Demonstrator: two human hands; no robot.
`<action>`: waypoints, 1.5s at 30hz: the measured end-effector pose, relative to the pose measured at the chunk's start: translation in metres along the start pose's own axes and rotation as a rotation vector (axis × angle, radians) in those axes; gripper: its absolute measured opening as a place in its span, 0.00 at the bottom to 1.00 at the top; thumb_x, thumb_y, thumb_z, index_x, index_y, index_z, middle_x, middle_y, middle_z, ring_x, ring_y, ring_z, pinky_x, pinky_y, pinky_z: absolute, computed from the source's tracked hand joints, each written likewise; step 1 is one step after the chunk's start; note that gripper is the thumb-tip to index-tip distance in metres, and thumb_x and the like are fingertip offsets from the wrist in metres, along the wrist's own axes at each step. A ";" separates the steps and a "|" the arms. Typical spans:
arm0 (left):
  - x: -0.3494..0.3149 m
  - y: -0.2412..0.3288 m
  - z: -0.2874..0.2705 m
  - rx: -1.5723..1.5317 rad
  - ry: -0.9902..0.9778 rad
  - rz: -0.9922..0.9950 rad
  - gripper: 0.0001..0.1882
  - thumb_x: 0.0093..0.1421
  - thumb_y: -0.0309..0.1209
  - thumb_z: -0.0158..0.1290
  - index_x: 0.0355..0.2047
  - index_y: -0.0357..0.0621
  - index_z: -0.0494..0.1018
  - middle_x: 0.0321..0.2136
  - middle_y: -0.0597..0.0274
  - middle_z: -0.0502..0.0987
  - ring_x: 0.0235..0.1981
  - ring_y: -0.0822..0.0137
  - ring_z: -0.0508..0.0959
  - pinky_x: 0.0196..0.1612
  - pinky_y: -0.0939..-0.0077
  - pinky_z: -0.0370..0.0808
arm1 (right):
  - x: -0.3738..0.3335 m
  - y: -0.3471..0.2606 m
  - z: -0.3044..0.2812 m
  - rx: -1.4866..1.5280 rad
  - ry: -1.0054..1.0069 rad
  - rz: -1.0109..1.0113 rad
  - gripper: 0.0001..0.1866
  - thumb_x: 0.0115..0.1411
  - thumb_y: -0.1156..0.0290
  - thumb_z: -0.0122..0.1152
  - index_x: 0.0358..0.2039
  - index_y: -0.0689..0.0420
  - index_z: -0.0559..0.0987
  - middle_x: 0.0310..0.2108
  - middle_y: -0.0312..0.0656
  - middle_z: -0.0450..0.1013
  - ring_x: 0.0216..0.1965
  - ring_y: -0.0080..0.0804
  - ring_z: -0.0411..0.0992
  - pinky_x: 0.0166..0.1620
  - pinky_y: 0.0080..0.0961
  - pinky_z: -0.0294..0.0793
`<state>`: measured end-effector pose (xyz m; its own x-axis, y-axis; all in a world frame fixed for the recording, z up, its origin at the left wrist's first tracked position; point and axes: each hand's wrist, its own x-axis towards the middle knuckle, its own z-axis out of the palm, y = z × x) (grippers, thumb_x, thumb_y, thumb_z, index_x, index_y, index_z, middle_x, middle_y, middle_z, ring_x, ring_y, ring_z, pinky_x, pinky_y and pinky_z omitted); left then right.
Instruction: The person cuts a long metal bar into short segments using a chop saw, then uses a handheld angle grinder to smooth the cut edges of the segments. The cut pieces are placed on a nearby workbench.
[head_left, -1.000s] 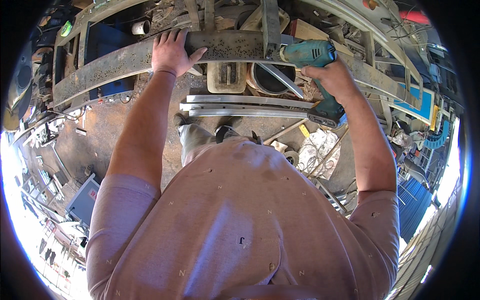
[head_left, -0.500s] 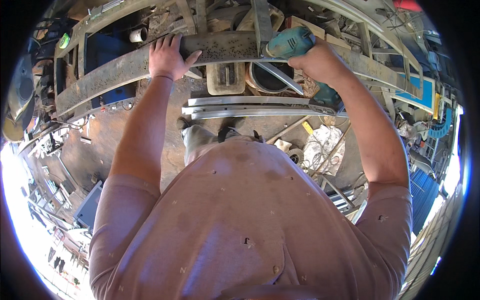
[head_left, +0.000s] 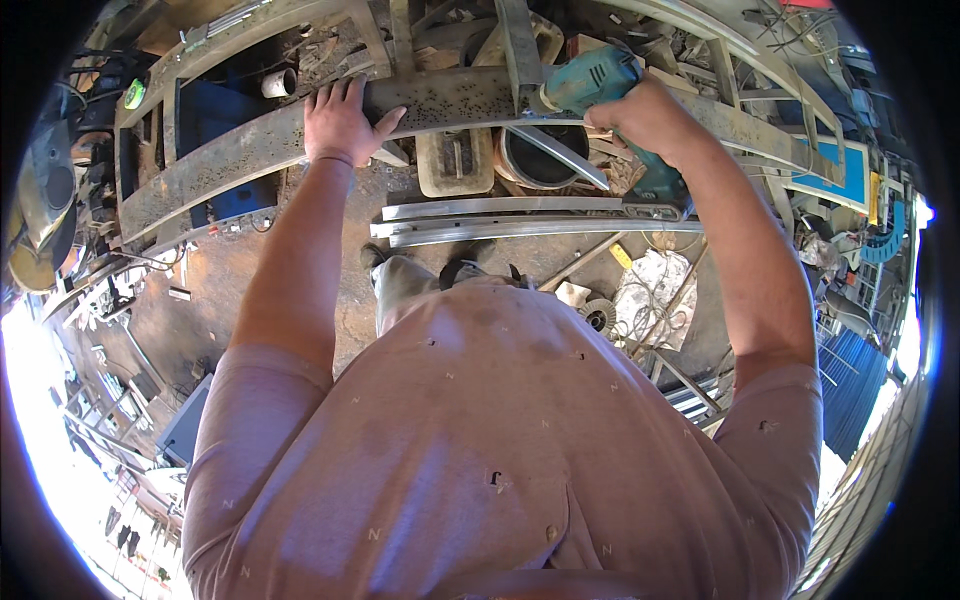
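Tilt of the drill (head_left: 592, 82) has changed since a second ago, nose now angled lower beside the upright post (head_left: 519, 55). Left to right: left hand (head_left: 340, 125) rests palm-down on the long metal beam (head_left: 440, 98), fingers slightly spread, thumb out; drill sits above the beam, at the post's right side. Right hand (head_left: 645, 120) wraps the drill's grip, fingertips partly hidden; metal strips (head_left: 500, 210) lie below.
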<state>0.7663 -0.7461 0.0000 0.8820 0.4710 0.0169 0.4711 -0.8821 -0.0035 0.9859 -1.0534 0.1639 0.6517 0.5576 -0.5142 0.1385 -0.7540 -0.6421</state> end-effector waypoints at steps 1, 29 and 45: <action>0.000 0.000 0.001 0.002 -0.003 -0.003 0.48 0.60 0.74 0.50 0.67 0.50 0.68 0.63 0.51 0.73 0.66 0.49 0.70 0.70 0.50 0.62 | -0.003 0.002 0.000 0.021 0.019 -0.004 0.08 0.52 0.72 0.72 0.28 0.61 0.82 0.22 0.39 0.78 0.20 0.27 0.74 0.25 0.30 0.73; 0.017 0.180 -0.028 -0.251 -0.103 0.354 0.15 0.61 0.42 0.61 0.45 0.52 0.82 0.45 0.55 0.82 0.47 0.52 0.83 0.51 0.53 0.80 | -0.320 0.315 0.145 0.770 0.563 0.654 0.23 0.52 0.82 0.71 0.49 0.56 0.81 0.32 0.37 0.80 0.23 0.27 0.76 0.25 0.26 0.76; 0.025 0.191 -0.023 0.036 -0.118 0.547 0.12 0.57 0.31 0.59 0.42 0.44 0.78 0.44 0.56 0.80 0.48 0.54 0.82 0.51 0.54 0.78 | -0.355 0.333 0.181 0.885 0.643 0.714 0.24 0.50 0.83 0.71 0.49 0.54 0.79 0.29 0.37 0.78 0.19 0.29 0.74 0.22 0.27 0.73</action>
<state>0.8781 -0.9024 0.0226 0.9926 -0.0548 -0.1087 -0.0568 -0.9983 -0.0147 0.6660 -1.4399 0.0296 0.6491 -0.3183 -0.6910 -0.7580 -0.1930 -0.6231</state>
